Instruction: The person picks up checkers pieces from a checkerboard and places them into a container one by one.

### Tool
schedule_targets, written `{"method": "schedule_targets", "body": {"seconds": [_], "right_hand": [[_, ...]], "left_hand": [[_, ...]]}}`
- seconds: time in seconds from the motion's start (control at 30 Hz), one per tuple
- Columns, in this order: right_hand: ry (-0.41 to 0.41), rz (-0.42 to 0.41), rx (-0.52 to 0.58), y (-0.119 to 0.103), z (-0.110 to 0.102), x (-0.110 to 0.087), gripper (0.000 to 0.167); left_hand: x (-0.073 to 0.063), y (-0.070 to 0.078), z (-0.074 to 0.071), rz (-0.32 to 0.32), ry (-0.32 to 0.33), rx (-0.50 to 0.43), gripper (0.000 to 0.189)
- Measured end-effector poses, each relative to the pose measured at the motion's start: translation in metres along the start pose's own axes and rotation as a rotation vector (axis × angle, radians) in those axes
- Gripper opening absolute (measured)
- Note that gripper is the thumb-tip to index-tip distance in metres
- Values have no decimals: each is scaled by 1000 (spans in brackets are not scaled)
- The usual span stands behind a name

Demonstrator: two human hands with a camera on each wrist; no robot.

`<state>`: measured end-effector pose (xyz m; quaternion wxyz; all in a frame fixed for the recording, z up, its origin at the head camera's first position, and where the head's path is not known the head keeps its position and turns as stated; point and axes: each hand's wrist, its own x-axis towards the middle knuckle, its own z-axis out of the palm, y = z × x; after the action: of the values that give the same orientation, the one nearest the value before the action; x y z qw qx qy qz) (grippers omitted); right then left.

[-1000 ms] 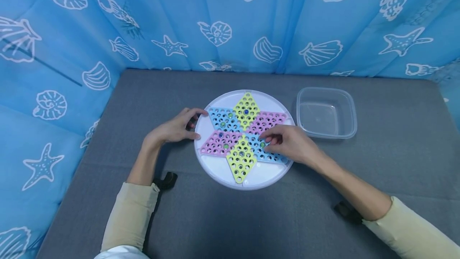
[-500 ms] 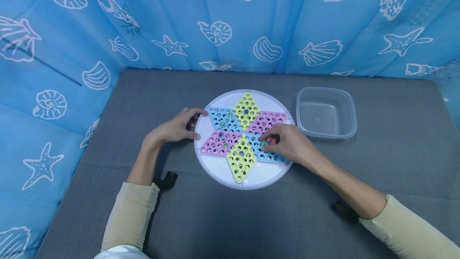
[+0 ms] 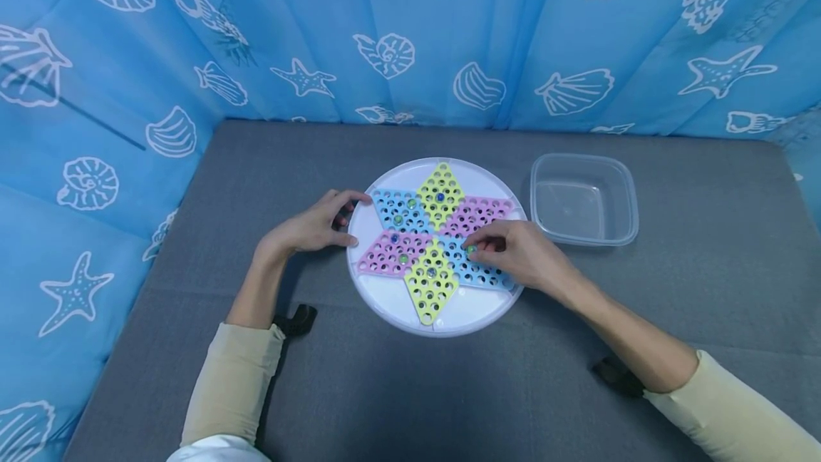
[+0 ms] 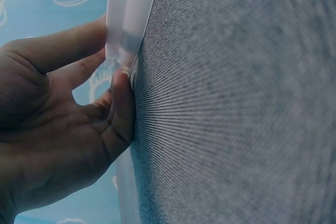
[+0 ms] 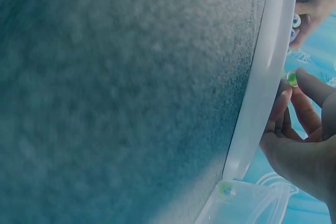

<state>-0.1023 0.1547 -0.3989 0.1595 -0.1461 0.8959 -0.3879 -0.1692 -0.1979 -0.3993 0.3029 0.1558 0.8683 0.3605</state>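
A round white Chinese checkers board (image 3: 474, 309) with a yellow, pink and blue star of holes lies on the table. My left hand (image 3: 314, 223) holds its left rim, thumb and index finger spread along the edge. In the left wrist view a finger (image 4: 123, 95) is tucked low against the rim, beside the cloth. Over the lower right blue section, my right hand (image 3: 522, 252) pinches a green marble (image 5: 292, 79) between thumb and fingertips. Other marbles sit in holes: a blue marble (image 3: 440, 197) in the top yellow section, a green marble (image 3: 403, 259) in the left pink one, and several more.
A clear plastic container (image 3: 584, 199) stands right of the board, close to its rim. Grey cloth covers the table (image 3: 410, 398). A blue curtain (image 3: 423, 27) with white shells hangs along the back and left.
My right fingertips have drawn the green marble slightly up and away from where it sat in the blue section. The left hand keeps its place on the rim.
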Motion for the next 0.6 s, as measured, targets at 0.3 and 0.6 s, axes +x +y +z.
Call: {"method": "schedule_targets", "body": {"seconds": [0.3, 0.6], "right_hand": [[14, -14, 39, -2, -3, 0, 19], [24, 28, 59, -7, -12, -2, 22]], "left_hand": [[1, 0, -1, 6, -2, 11, 73], [1, -1, 0, 2, 5, 15, 74]]}}
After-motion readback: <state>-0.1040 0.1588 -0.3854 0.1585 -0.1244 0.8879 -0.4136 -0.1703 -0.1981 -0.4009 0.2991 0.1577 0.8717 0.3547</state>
